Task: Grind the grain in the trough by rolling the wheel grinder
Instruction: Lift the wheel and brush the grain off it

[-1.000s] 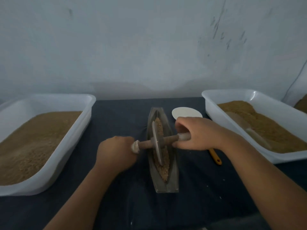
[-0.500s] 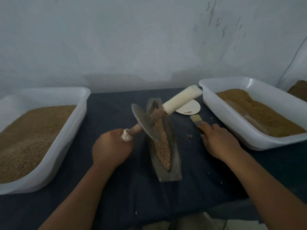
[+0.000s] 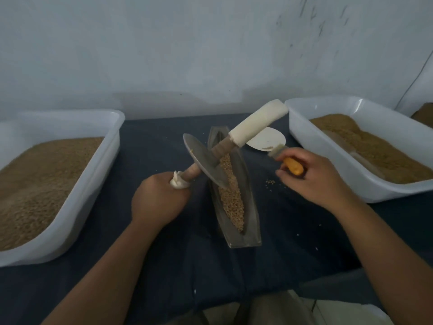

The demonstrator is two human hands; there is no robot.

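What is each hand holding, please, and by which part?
The left hand grips the metal wheel grinder by its cloth-wrapped left axle end; the right hand holds a small brush by its orange handle.

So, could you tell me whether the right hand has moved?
Yes: the right hand left the grinder's handle, moving right, away from the trough, and now grips the orange-handled brush.

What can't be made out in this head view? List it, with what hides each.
Head view only:
- Orange-handled tool: working end blurred, handle mostly covered by the right hand; its type is unclear.
- Wheel grinder: near handle end hidden inside the left hand.
- Trough: far tip behind the tilted wheel and axle.
- Left tub: cut off by the left frame edge.
- Right tub: far corner cut off by the right edge.
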